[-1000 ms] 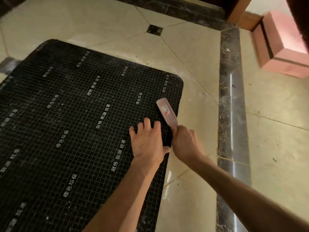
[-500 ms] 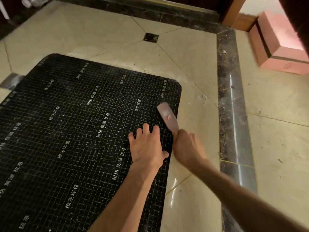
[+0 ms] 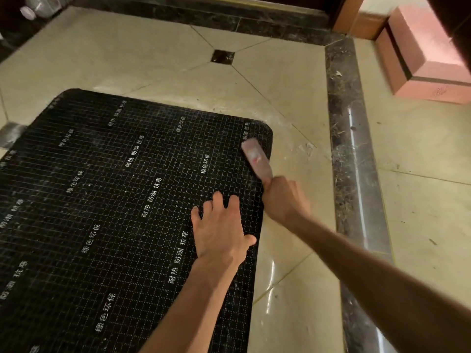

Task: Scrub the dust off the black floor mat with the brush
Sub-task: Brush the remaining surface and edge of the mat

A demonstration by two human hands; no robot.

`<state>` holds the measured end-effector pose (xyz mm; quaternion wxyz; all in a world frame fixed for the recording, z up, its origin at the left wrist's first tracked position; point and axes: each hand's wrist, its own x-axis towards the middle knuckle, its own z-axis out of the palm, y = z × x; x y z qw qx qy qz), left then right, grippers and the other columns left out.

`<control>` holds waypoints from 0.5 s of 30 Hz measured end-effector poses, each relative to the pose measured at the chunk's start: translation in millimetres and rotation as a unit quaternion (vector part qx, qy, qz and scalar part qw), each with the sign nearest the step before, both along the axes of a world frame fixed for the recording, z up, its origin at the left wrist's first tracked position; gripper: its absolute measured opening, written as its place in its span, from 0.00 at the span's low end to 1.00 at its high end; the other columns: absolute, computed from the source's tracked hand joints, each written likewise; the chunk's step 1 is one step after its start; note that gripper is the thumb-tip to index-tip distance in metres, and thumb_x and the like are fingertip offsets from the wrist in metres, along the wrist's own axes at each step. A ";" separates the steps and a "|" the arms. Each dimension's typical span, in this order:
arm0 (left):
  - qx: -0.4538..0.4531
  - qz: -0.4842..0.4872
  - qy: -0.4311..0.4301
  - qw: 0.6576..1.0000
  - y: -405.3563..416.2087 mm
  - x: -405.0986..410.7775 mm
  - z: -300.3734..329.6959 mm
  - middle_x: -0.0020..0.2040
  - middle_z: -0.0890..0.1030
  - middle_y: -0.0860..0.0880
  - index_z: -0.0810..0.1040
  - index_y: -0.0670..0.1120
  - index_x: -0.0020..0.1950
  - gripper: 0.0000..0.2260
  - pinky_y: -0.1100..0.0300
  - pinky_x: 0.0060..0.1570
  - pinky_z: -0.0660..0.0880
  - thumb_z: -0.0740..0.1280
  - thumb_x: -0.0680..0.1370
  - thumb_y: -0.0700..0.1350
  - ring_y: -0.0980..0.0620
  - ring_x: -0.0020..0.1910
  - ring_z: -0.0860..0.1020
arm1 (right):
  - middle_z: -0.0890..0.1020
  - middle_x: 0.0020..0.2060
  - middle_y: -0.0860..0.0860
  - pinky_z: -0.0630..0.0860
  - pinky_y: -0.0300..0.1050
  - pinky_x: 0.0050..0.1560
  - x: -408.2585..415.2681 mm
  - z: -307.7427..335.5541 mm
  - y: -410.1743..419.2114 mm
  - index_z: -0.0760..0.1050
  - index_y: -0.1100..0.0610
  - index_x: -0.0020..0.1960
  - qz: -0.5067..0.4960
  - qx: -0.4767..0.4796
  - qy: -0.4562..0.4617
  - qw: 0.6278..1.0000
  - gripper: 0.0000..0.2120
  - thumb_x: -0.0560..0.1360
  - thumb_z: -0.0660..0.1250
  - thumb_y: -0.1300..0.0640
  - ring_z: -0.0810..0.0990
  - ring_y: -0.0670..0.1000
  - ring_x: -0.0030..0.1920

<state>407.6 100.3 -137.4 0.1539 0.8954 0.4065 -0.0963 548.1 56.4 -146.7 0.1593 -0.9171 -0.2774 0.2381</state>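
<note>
Head view: black floor mat [image 3: 107,200] filling the left and centre, gridded in white and printed with repeated rows of 绿色环保, 防潮 抗寒 and 耐热. Left hand [image 3: 220,230] flat on the mat right of centre, fingers spread. Right hand [image 3: 284,200] just beside it, curled round the handle of the pink brush [image 3: 256,159]. Brush head angled toward upper left, blurred, over the mat's upper right corner, carrying a small red mark, unreadable.

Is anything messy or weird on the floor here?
Yes. Whitish dust and scraps lie on the cream tiles just past the black mat's far corner, and the dark marble strip beside it looks littered with debris.
</note>
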 end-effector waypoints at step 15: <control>-0.018 0.003 0.015 1.000 -0.1 1.0 1.5 0.79 0.56 0.44 0.55 0.53 0.78 0.42 0.39 0.76 0.52 0.72 0.72 0.64 0.43 0.77 0.59 | 0.80 0.46 0.56 0.82 0.50 0.34 47.2 -2.9 54.8 0.72 0.65 0.63 -0.068 0.055 0.043 0.995 0.13 0.81 0.62 0.59 0.83 0.54 0.38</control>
